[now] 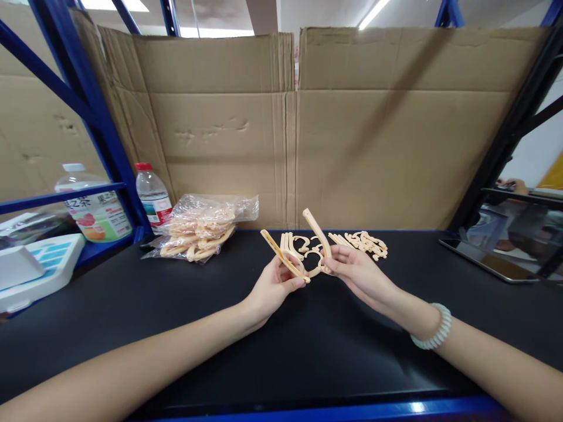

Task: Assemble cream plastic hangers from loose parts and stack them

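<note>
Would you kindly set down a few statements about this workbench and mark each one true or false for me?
1. The left hand holds a slender beige piece. True.
2. The coiled bracelet is on the left wrist. False: it is on the right wrist.
3. The clear plastic bag holding more beige pieces lies to the left of both hands. True.
4. The bottle nearest that bag has a green cap. False: it has a red cap.
5. Loose beige pieces lie on the black tabletop beyond the hands. True.
6. The right hand lies flat on the tabletop. False: it holds a beige bar.
</note>
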